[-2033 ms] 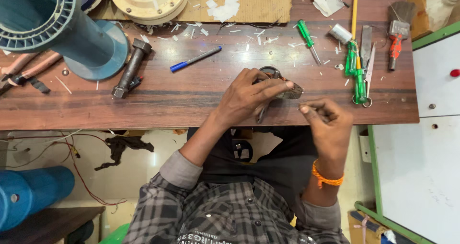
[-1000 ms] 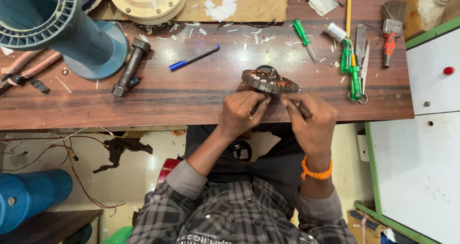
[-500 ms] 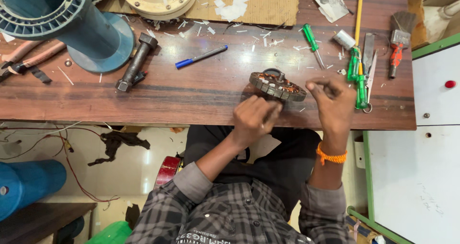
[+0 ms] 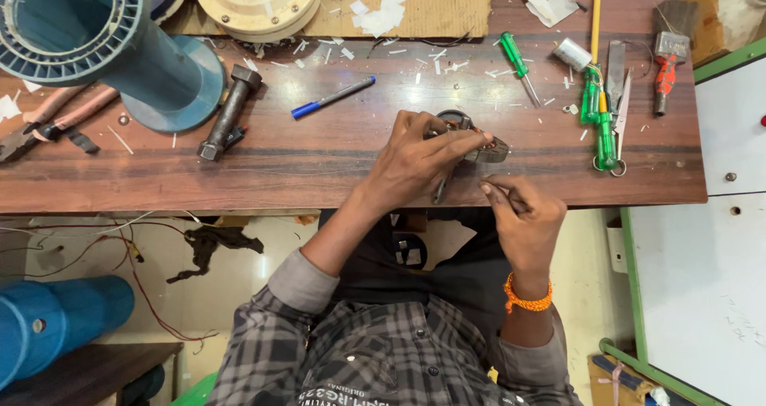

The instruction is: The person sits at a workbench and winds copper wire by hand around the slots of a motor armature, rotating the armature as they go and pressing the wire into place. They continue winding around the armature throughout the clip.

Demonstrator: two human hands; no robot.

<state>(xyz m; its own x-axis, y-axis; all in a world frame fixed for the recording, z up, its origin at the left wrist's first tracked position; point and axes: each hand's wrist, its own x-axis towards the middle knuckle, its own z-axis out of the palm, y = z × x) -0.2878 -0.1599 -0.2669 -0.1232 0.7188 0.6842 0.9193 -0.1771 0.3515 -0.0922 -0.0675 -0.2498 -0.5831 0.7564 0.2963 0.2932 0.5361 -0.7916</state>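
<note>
Left hand [image 4: 415,163] lies over the stator [image 4: 479,144], a small round wound part at the near edge of the bench [image 4: 319,155]; fingers closed around its top, gripping it. Most of the part is hidden under the hand. Right hand [image 4: 523,214] sits just beside and nearer the body, at the bench edge, thumb and forefinger pinched shut; what is pinched is too thin to tell. Orange band [image 4: 527,298] on the right wrist.

Behind the stator: blue pen [image 4: 333,97], green screwdriver [image 4: 519,65], green pliers [image 4: 602,115], brush [image 4: 669,51]. Far left: blue cylinder [image 4: 104,47], a large bolt [image 4: 230,112] near its base. White paper scraps scattered across the bench.
</note>
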